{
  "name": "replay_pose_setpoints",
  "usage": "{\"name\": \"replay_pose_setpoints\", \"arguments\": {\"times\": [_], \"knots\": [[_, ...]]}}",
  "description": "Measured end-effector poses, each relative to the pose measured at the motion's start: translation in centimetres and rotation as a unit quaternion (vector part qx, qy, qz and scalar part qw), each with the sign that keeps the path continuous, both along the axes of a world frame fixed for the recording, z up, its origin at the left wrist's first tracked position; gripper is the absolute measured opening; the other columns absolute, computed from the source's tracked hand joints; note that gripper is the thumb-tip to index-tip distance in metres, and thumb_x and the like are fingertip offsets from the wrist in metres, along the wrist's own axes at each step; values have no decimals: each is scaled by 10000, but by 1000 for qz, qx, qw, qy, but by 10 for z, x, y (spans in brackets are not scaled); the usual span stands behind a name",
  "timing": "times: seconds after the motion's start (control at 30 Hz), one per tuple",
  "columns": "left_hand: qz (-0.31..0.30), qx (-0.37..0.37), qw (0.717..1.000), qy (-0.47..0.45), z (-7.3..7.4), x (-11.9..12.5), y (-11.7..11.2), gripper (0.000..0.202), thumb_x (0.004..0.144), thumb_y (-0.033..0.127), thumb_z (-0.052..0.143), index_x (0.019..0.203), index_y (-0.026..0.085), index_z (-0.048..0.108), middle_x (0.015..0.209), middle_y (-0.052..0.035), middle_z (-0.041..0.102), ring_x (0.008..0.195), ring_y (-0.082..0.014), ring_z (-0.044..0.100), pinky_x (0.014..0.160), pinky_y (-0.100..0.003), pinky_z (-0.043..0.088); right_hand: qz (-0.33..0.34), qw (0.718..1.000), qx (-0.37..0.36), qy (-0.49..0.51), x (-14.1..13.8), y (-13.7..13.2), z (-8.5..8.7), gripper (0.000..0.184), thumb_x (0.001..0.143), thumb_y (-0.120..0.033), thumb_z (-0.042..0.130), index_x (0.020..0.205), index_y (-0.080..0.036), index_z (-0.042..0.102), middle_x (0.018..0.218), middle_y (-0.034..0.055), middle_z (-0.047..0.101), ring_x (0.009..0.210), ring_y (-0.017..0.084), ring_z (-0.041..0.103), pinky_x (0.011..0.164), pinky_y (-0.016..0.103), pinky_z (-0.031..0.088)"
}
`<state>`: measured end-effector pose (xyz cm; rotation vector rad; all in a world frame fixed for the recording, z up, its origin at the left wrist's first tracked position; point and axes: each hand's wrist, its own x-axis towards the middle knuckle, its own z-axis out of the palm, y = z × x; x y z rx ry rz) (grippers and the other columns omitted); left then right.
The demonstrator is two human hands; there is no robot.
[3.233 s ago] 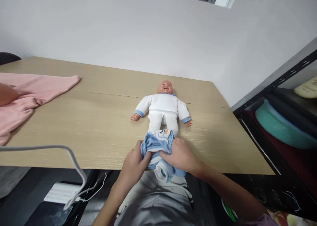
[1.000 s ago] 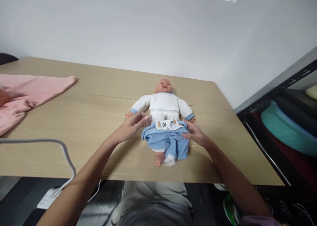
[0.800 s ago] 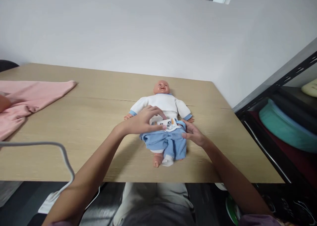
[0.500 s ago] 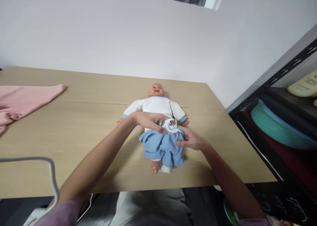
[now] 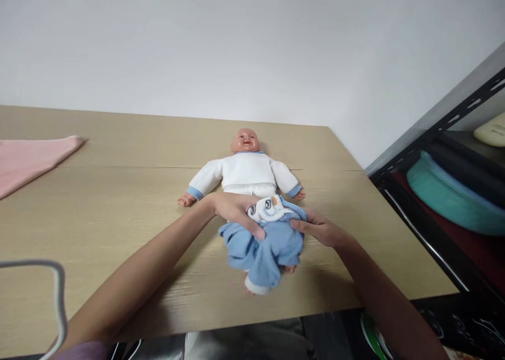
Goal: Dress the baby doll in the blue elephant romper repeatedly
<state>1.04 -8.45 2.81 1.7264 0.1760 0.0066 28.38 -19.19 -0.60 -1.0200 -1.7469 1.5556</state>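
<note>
A baby doll (image 5: 248, 171) in a white top with blue cuffs lies on its back on the wooden table (image 5: 118, 202), head away from me. Light blue trousers (image 5: 263, 247) with a cartoon patch bunch around its legs and hips. My left hand (image 5: 233, 211) grips the trousers at the doll's waist on the left side, fingers curled over the cloth. My right hand (image 5: 320, 230) pinches the trousers' right edge at the doll's hip. One doll foot (image 5: 290, 269) peeks out below the cloth.
A pink garment (image 5: 27, 157) lies at the table's far left. A grey hanger loop (image 5: 55, 291) shows at the lower left. A black metal shelf (image 5: 442, 139) on the right holds a teal cushion (image 5: 450, 202). A white wall stands behind the table.
Both hands carried the blue trousers from the table's near edge up the doll's legs to its waist. My left hand shifted from beside the doll onto the waistband. The view has drifted left.
</note>
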Motion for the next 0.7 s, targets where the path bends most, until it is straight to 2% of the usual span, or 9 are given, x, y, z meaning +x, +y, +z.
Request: {"name": "replay_pose_setpoints", "arguments": {"times": [0.07,0.13,0.2,0.27,0.33,0.43,0.53,0.63,0.7], "knots": [[37,20,999,-10,2,0,-2,399,851,453,931,1164,222,840,1163,-57,868,1119,-320,805,1038,-413,657,30,999,-16,-31,2,-2,2,492,1007,-659,745,1170,-196,774,1072,41,786,949,199,717,895,324,632],[47,26,998,-10,2,0,-5,360,907,449,883,1181,220,839,1188,-62,865,1160,-318,798,1068,-420,646,90,994,-39,-57,0,-4,4,513,930,-643,839,1151,-185,766,1029,50,789,901,202,719,816,306,635],[34,9,999,-5,1,2,-6,375,939,449,857,1233,216,830,1236,-67,857,1183,-309,795,1075,-412,647,140,986,-79,-55,-3,-7,6,512,864,-587,918,1137,-184,760,990,60,798,860,205,730,768,293,636],[-1,-21,1000,9,-1,2,-7,410,910,460,891,1229,209,831,1222,-66,862,1133,-296,809,1022,-386,670,162,979,-119,-25,-5,-10,6,451,885,-550,906,1111,-190,758,941,54,801,837,202,745,772,293,646],[-55,-60,996,34,-3,1,-6,460,813,464,980,1160,192,847,1142,-69,876,1046,-299,820,960,-377,692,141,983,-119,15,-5,-11,2,401,918,-547,873,1076,-195,764,913,35,795,847,192,750,818,297,652],[-104,-116,987,46,-7,0,-4,570,693,474,1059,1126,162,860,1099,-87,880,1007,-326,822,958,-402,702,32,995,-88,45,0,-11,-10,445,878,-570,905,1098,-201,792,979,31,805,889,186,748,866,304,642],[-70,-115,991,26,-12,-2,-1,623,724,520,1034,1202,166,847,1195,-83,867,1113,-330,811,1047,-408,672,-35,990,-117,68,3,-10,-20,550,822,-630,928,1150,-205,808,1077,52,814,947,210,758,866,332,639],[-43,-75,996,14,-19,-2,2,582,784,586,973,1187,188,840,1194,-67,863,1205,-325,786,1132,-406,625,-40,983,-154,94,2,-10,-22,570,834,-655,911,1176,-214,798,1137,72,808,1011,231,759,905,355,633],[-29,-61,998,5,-22,-3,3,553,825,636,923,1145,193,839,1128,-65,864,1213,-323,780,1143,-405,612,-28,984,-156,82,0,-10,-20,543,873,-661,883,1168,-216,784,1101,63,796,970,218,746,906,348,629]]}}
